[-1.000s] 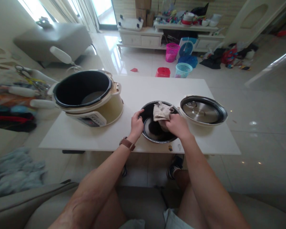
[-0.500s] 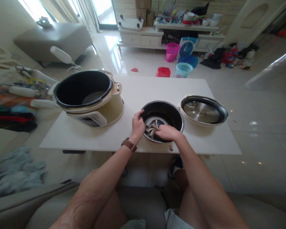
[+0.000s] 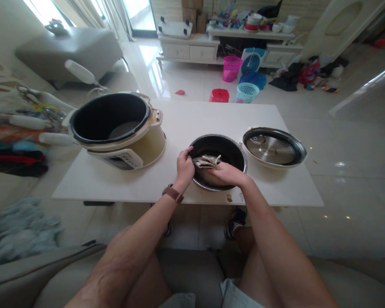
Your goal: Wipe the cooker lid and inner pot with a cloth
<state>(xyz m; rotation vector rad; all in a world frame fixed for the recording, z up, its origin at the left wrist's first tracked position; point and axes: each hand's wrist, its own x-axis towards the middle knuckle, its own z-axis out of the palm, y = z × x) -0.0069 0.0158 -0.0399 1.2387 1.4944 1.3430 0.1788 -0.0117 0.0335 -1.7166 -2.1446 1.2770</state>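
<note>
A dark inner pot (image 3: 235, 150) sits near the front edge of the white table (image 3: 192, 117). My left hand (image 3: 184, 164), with a brown watch at the wrist, grips the pot's left rim. Inside the pot, my right hand (image 3: 226, 173) presses a crumpled beige cloth (image 3: 205, 161) against the near inner wall. Both hands are closed on what they hold.
A cream rice cooker body (image 3: 115, 130) stands open at the table's left. To the right of the pot a steel lid (image 3: 273, 147) lies upside down. Baskets (image 3: 245, 93) and clutter sit on the floor beyond; a sofa and my knees are below.
My right hand carried the cloth from the pot's far rim down to the near wall, then slid it a little along the inside. The left hand kept its grip on the rim.
</note>
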